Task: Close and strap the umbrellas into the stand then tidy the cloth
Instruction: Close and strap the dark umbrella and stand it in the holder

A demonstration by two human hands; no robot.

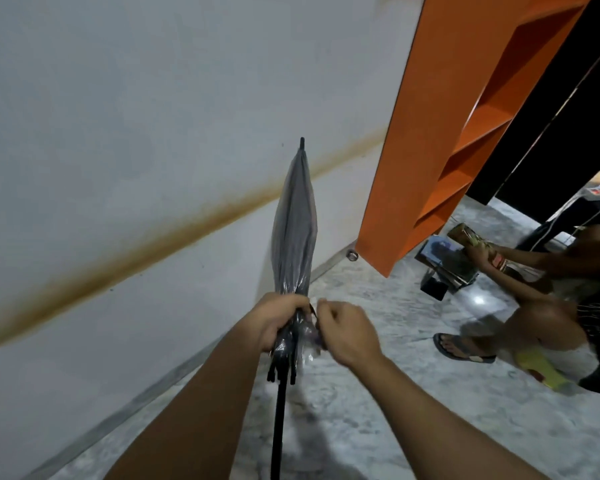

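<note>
A grey folded umbrella (pixel 294 223) points away from me, its black tip toward the white wall and its black shaft running down toward the bottom edge. My left hand (pixel 278 320) grips the gathered canopy near the rib ends. My right hand (pixel 343 329) pinches the small strap at the canopy's right side, just beside the left hand. No stand and no cloth are in view.
A white wall (pixel 118 133) with a brown streak fills the left. An orange shelf unit (pixel 440 140) stands at the right on the marble floor (pixel 395 410). A crouching person (pixel 548 306) with books is at the far right.
</note>
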